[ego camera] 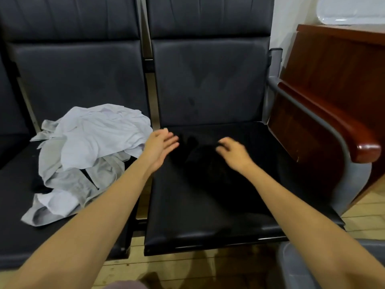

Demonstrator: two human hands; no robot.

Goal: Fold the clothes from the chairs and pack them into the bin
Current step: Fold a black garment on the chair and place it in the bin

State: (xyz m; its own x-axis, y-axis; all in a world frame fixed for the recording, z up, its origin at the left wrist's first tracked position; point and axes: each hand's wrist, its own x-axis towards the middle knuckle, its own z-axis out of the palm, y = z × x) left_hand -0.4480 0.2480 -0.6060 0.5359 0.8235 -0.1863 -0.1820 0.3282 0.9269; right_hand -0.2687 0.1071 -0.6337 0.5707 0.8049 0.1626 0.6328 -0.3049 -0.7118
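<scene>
My left hand [161, 145] open, right hand [232, 150] pinching dark black garment [210, 163] on right black padded seat [208, 222]; black-on-black risks missed edges

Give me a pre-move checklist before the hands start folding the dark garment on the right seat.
1. Dark garment on right seat: ok, though its edges blend into the black cushion.
2. Right hand on garment: ok; grip cannot tell.
3. Left hand free: ok, open, just above the seat.
4. White clothes off the folding area: ok, heaped on the left seat.
5. Bin reachable: cannot tell, only a grey edge shows.
</scene>
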